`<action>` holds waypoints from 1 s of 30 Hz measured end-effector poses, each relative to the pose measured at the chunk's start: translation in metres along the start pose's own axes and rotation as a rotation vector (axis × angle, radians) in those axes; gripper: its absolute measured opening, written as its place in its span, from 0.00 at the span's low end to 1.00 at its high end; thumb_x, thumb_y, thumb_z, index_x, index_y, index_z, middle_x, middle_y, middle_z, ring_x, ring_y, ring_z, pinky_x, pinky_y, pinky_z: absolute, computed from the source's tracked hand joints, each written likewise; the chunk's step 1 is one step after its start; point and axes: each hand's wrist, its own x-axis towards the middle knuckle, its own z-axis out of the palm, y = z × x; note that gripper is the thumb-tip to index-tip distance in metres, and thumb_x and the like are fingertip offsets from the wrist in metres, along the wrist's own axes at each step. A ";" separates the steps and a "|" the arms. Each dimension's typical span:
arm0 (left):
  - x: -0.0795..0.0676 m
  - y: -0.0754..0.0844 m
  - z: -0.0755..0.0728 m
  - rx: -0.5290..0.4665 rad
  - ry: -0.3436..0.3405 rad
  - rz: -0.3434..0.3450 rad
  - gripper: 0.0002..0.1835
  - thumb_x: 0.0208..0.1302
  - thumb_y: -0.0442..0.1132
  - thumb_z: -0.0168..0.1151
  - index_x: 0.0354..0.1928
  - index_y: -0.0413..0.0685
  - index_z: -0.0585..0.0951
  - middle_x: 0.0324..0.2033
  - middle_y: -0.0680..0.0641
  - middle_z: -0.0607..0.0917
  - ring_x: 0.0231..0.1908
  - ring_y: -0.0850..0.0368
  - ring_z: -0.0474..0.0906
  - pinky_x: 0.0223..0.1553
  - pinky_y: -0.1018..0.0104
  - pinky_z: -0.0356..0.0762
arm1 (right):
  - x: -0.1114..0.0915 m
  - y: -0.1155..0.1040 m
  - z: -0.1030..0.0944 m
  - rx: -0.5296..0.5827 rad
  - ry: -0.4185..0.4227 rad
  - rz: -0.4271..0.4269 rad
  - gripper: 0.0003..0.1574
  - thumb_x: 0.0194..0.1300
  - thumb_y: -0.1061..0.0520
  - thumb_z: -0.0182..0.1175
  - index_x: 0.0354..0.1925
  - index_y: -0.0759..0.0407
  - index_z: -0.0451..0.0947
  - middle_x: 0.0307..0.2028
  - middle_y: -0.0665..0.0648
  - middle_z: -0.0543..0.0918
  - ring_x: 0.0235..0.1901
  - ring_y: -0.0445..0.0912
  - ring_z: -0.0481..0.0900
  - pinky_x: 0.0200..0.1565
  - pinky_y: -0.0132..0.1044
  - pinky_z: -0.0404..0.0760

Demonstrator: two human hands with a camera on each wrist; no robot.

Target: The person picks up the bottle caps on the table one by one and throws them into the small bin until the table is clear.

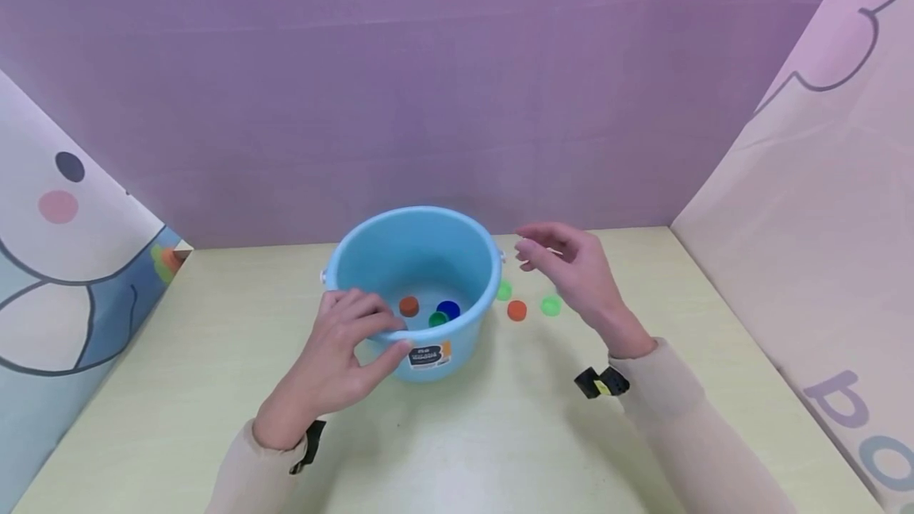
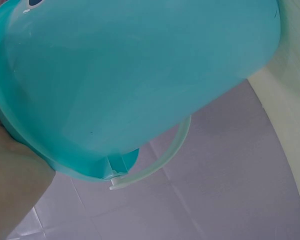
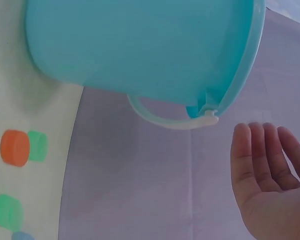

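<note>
A light blue bucket stands upright on the table. My left hand grips its near rim, fingers over the inside and thumb along the outside by the label. Down inside lie an orange bottle cap, a blue cap and a green cap. To the right of the bucket my right hand hovers at about rim height, fingers loosely bent and holding nothing. In the right wrist view its fingers are near the white handle joint, apart from it.
On the pale table, right of the bucket, lie an orange cap and two light green caps, one nearer the bucket and one farther right. A bluish cap shows at the right wrist view's edge. A purple wall rises behind.
</note>
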 end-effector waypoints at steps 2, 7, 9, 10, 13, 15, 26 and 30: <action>0.000 0.000 0.000 0.001 0.000 0.000 0.16 0.72 0.57 0.60 0.35 0.56 0.87 0.36 0.58 0.83 0.42 0.57 0.75 0.49 0.49 0.60 | 0.000 0.001 -0.001 -0.011 0.000 -0.005 0.20 0.71 0.60 0.62 0.57 0.70 0.79 0.49 0.65 0.83 0.41 0.51 0.86 0.46 0.34 0.83; 0.000 0.001 -0.001 0.002 -0.001 -0.004 0.17 0.72 0.57 0.59 0.35 0.56 0.87 0.36 0.58 0.83 0.42 0.56 0.75 0.49 0.49 0.60 | -0.001 0.004 -0.005 -0.086 0.011 -0.004 0.21 0.72 0.58 0.61 0.59 0.67 0.79 0.53 0.63 0.83 0.48 0.52 0.83 0.50 0.29 0.80; 0.001 0.001 0.000 0.001 -0.002 -0.005 0.16 0.72 0.57 0.60 0.35 0.56 0.87 0.36 0.58 0.83 0.42 0.56 0.75 0.50 0.48 0.60 | -0.002 0.006 -0.007 -0.116 0.015 0.003 0.21 0.72 0.56 0.61 0.59 0.66 0.79 0.54 0.62 0.83 0.51 0.52 0.82 0.52 0.29 0.79; 0.001 0.001 0.000 0.000 -0.003 -0.005 0.16 0.72 0.57 0.60 0.35 0.56 0.87 0.37 0.58 0.83 0.43 0.56 0.75 0.50 0.48 0.60 | -0.002 0.006 -0.007 -0.127 0.013 0.006 0.22 0.73 0.56 0.61 0.60 0.65 0.79 0.55 0.61 0.83 0.53 0.52 0.81 0.54 0.30 0.78; 0.001 0.001 0.000 -0.001 -0.005 -0.006 0.15 0.71 0.56 0.61 0.35 0.56 0.87 0.37 0.58 0.84 0.43 0.56 0.75 0.50 0.48 0.59 | -0.002 0.010 -0.011 -0.152 -0.004 0.008 0.23 0.73 0.56 0.60 0.61 0.66 0.77 0.58 0.62 0.81 0.58 0.54 0.79 0.59 0.41 0.77; 0.001 0.000 0.000 -0.002 -0.006 -0.006 0.15 0.71 0.56 0.61 0.36 0.56 0.87 0.37 0.58 0.84 0.43 0.56 0.75 0.49 0.48 0.59 | -0.002 0.012 -0.012 -0.172 -0.030 0.015 0.26 0.73 0.55 0.59 0.64 0.66 0.75 0.61 0.62 0.79 0.62 0.55 0.76 0.63 0.50 0.74; 0.001 0.000 0.000 -0.003 -0.004 -0.003 0.14 0.71 0.56 0.61 0.35 0.57 0.87 0.37 0.58 0.84 0.42 0.56 0.75 0.49 0.48 0.60 | -0.003 0.024 -0.019 -0.321 -0.237 0.142 0.43 0.74 0.40 0.56 0.79 0.51 0.57 0.78 0.56 0.58 0.77 0.57 0.51 0.69 0.67 0.55; 0.001 0.000 0.000 -0.009 -0.006 -0.007 0.15 0.71 0.56 0.61 0.35 0.56 0.87 0.37 0.58 0.84 0.42 0.57 0.75 0.50 0.48 0.60 | -0.003 0.029 -0.019 -0.356 -0.283 0.191 0.48 0.73 0.36 0.56 0.80 0.48 0.52 0.80 0.53 0.51 0.79 0.56 0.46 0.68 0.70 0.53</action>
